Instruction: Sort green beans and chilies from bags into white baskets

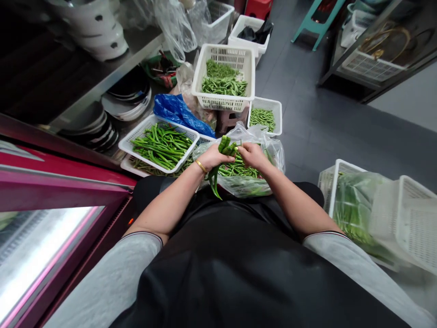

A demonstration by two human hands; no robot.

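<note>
My left hand (214, 157), with a gold bangle at the wrist, grips a small bunch of green long beans (223, 146), whose ends hang down below it. My right hand (251, 155) pinches the top of the same bunch. Just below both hands lies a clear plastic bag (244, 183) holding more beans. To the left, a white plastic basket (136, 143) is heaped with long beans (160, 146). Farther ahead, a taller white basket (223, 54) holds cut beans (223, 85), and a small white basket (265, 104) holds short pieces (262, 118).
A blue plastic bag (179, 116) lies beside the baskets. Stacked dishes (128, 95) sit under a steel shelf (112, 68) at the left. A glass-fronted red fridge (51, 205) stands close on my left. White crates (403, 218) and a bagged bundle of greens (355, 212) stand on the grey floor (327, 123) at the right.
</note>
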